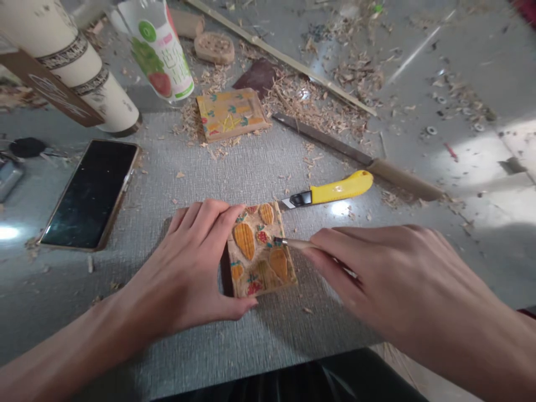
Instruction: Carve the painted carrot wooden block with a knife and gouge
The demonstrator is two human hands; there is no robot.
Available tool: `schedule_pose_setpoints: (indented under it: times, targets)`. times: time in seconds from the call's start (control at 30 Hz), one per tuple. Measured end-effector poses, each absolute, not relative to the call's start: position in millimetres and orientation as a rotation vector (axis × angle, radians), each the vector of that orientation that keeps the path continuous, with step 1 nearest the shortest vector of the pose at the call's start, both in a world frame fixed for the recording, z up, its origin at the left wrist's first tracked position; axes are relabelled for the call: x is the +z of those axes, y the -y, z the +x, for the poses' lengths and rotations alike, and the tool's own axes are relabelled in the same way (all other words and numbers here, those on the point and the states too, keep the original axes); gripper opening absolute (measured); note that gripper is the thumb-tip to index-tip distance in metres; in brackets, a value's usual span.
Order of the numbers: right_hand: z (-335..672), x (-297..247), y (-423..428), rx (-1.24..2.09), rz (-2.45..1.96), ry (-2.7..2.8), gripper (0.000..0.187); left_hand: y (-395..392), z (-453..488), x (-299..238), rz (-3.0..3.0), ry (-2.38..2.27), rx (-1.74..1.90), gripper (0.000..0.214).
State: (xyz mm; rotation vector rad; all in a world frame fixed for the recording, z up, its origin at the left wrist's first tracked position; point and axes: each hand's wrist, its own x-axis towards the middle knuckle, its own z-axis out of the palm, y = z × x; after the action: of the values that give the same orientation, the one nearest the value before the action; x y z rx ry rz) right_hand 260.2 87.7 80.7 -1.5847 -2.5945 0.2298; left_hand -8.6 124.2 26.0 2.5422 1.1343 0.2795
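Note:
A small wooden block painted with orange carrots and red strawberries lies on the grey mat. My left hand grips its left side, fingers over the top edge and thumb under the bottom corner. My right hand pinches a thin brush with a metal ferrule, its tip touching the block's right part.
A yellow-handled knife lies just behind the block. A second painted block, a long chisel, a dark phone, a plastic bottle and a white tube stand farther back among wood shavings.

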Motion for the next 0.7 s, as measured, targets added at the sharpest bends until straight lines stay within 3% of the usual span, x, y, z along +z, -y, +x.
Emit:
schedule_pose_setpoints:
  times: [0.2,0.37,0.53,0.7]
  targets:
    - [255.3,72.1,-77.7,0.260,-1.650,2.496,0.040,-119.5,-7.9,26.1,2.512,-1.183,0.303,0.103]
    - [256.6,60.9,-68.3,0.327,-1.671,2.272,0.026,-117.8,-8.0,24.4,2.509,-1.209,0.334,0.105]
    - [257.8,57.6,-75.2,0.270,-1.626,2.362,0.028,-118.6,-8.6,24.8,2.545,-1.202,0.304,0.103]
    - [264.7,62.5,-78.0,0.469,-1.536,2.417,0.025,-118.0,-9.9,25.5,2.536,-1.210,0.268,0.106]
